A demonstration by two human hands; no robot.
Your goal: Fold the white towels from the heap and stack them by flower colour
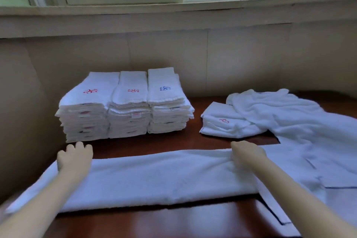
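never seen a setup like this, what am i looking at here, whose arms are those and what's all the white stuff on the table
There is no machine here. One wide-angle camera is worn on a person's head, looking forward and down, so the two bare arms coming in from the bottom are that person's own.

The surface is a dark reddish wooden table below a window. At the back stand three stacks of folded white towels: two topped with a red flower, one with a blue flower. To the right lies a folded white towel with a red mark, partly under a loose heap of white towels.

In front lies a long white towel folded into a strip. The left hand rests at its left end, fingers curled loosely. The right hand grips its far edge.
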